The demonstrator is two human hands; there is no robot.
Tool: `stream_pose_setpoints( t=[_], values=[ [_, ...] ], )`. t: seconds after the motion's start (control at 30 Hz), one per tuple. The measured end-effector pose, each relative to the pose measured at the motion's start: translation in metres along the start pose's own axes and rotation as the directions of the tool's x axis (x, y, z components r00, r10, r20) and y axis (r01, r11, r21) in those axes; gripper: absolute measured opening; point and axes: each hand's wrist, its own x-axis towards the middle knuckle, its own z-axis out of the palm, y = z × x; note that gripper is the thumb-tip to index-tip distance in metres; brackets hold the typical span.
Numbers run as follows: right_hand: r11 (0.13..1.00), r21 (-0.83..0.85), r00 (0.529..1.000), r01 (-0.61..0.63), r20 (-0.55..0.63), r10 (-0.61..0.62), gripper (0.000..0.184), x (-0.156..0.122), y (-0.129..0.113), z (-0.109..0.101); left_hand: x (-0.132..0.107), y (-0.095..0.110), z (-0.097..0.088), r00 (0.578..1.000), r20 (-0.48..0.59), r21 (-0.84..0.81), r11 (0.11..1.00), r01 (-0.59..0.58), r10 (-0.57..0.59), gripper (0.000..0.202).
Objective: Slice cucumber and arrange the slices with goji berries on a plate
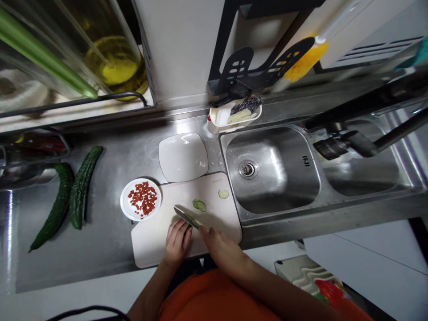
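A white cutting board lies at the counter's front edge. My right hand grips a knife whose blade rests on a piece of cucumber. My left hand has its fingers curled and pressed down on the cucumber piece beside the blade. Two cut slices lie just beyond the knife. Another slice sits near the board's far right corner.
A small plate of red pieces touches the board's left side, with an empty white plate behind. Two whole cucumbers lie on the steel counter at left. A double sink with a tap lies to the right.
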Motion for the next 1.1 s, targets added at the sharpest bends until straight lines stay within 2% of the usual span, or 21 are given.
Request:
stream_pose_setpoints(
  t=[0.27,0.63,0.8,0.97,1.03,1.1],
  values=[
    [0.997,0.066,0.998,-0.035,0.06,0.031,0.036,0.013,0.0,-0.003,0.005,0.004,-0.003,1.0,-0.001,-0.007,1.0,-0.007,0.007,0.031],
    [0.993,0.115,1.0,0.002,-0.011,-0.001,0.046,0.013,0.01,0.017,0.001,0.003,-0.001,0.999,0.02,-0.005,1.0,0.031,-0.031,0.029],
    [1.0,0.027,0.996,-0.005,-0.092,0.008,0.062,0.004,0.013,0.015,0.0,0.004,-0.004,0.998,0.025,-0.021,0.998,0.055,-0.054,0.03],
    [0.997,-0.066,0.99,-0.027,-0.138,0.018,0.069,-0.006,0.015,0.009,0.007,0.018,-0.02,0.997,-0.011,0.007,0.997,0.075,-0.075,0.034],
    [0.995,-0.09,0.987,-0.039,-0.156,0.025,0.068,-0.007,0.014,0.008,0.019,0.029,-0.026,0.999,0.042,0.048,0.999,0.021,-0.023,0.03],
    [0.992,-0.118,0.985,-0.052,-0.17,0.032,0.067,-0.007,0.013,0.006,0.039,0.038,-0.029,0.989,0.147,0.107,0.994,-0.008,-0.007,0.025]
  ],
)
